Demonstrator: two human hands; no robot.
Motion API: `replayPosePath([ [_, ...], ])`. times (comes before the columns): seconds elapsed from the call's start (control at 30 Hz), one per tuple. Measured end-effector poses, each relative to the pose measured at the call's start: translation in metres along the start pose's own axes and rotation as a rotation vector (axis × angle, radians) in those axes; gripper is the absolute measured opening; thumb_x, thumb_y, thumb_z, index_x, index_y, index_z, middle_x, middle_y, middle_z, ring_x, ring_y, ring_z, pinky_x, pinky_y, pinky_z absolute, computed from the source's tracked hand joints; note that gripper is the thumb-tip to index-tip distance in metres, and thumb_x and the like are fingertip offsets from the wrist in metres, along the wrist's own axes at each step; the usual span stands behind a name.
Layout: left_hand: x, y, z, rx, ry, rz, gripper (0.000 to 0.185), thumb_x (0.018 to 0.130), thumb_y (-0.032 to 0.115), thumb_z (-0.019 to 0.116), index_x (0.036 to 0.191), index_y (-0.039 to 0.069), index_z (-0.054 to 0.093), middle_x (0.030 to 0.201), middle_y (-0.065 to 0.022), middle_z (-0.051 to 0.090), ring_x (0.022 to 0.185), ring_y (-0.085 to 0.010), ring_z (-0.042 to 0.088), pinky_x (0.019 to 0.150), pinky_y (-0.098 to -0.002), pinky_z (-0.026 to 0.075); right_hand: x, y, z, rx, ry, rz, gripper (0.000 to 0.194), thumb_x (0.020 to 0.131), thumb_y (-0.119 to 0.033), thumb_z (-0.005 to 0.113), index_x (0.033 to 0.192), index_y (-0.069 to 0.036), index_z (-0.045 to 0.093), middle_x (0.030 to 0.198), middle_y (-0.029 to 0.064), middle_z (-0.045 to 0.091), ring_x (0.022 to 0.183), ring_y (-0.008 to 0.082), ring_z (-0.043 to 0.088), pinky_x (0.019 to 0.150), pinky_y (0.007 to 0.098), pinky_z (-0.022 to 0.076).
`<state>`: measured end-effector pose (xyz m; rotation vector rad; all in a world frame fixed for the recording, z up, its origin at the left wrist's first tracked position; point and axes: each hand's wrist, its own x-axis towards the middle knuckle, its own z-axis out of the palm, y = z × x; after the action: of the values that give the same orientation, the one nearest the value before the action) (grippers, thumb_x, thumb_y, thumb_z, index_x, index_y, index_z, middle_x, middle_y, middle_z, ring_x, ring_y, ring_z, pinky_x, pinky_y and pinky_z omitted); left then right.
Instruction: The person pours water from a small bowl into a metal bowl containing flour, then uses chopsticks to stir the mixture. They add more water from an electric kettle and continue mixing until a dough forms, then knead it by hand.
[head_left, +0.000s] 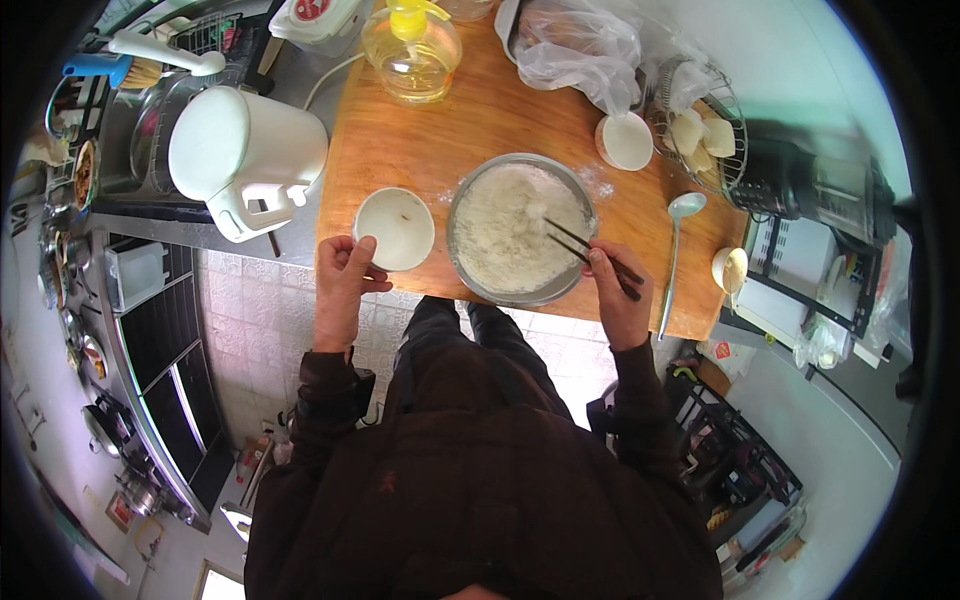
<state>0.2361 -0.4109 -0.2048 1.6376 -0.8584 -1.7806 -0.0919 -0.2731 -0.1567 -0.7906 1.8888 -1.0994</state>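
A metal bowl (459, 259) on the wooden board holds a heap of white flour (502, 232). My right hand (619, 289) grips a pair of dark chopsticks (574, 241) at the bowl's right rim, their tips in the flour. Left of that bowl is a small white bowl (394, 231) with whitish liquid in it and a small brown speck. My left hand (346, 281) pinches the small bowl's lower left rim, thumb on top. Whether the small bowl rests on the board or is slightly raised, I cannot tell.
A large white jug (255, 157) stands left of the wooden board (510, 124). Behind are a pump bottle of yellow liquid (412, 64) and a plastic bag (577, 52). To the right lie a white cup (626, 142), a ladle (675, 255), a wire basket (705, 142) and a small bowl (727, 270).
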Motion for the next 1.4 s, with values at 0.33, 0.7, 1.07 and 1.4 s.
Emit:
replayPosePath([
  [0.33,0.026,-0.032,-0.03,-0.044,-0.01,-0.073,0.047,0.101,0.036,0.067,0.123,-0.001,0.049,0.099,-0.0121,0.064,0.08,-0.0183,0.07,0.07,-0.0313,0.063,-0.009,0.004,0.003,-0.021,0.027,0.071,0.02,0.102,-0.01,0.065,0.115,0.005,0.07,0.098,0.0068,0.071,0.084,0.0127,0.067,0.08,0.0265,0.0552],
  [0.7,0.045,-0.041,-0.036,-0.131,-0.042,-0.139,0.055,0.102,0.036,0.066,0.133,-0.006,0.047,0.11,-0.0171,0.065,0.083,-0.0251,0.074,0.069,-0.0327,0.063,-0.018,0.011,0.017,0.028,0.024,0.07,0.021,0.103,-0.011,0.065,0.115,0.005,0.069,0.098,0.0085,0.07,0.085,0.0134,0.067,0.08,0.0273,0.0546],
  [1.07,0.033,-0.033,-0.084,0.182,0.272,0.096,0.07,0.095,0.036,0.074,0.143,-0.005,0.042,0.12,-0.0116,0.059,0.099,-0.0189,0.067,0.075,-0.0302,0.06,-0.015,0.025,-0.006,0.012,-0.004,-0.031,0.021,0.102,-0.012,0.065,0.112,0.006,0.071,0.089,0.0065,0.071,0.081,0.0113,0.067,0.075,0.0241,0.0535],
  [1.4,-0.029,-0.022,-0.007,0.241,-0.112,0.019,0.053,0.099,0.03,0.069,0.136,-0.004,0.05,0.105,-0.0137,0.064,0.082,-0.0175,0.072,0.064,-0.0301,0.061,-0.021,0.013,0.035,0.19,-0.133,-0.098,0.02,0.103,-0.012,0.066,0.114,0.004,0.07,0.097,0.005,0.071,0.087,0.0116,0.068,0.08,0.0255,0.0542],
])
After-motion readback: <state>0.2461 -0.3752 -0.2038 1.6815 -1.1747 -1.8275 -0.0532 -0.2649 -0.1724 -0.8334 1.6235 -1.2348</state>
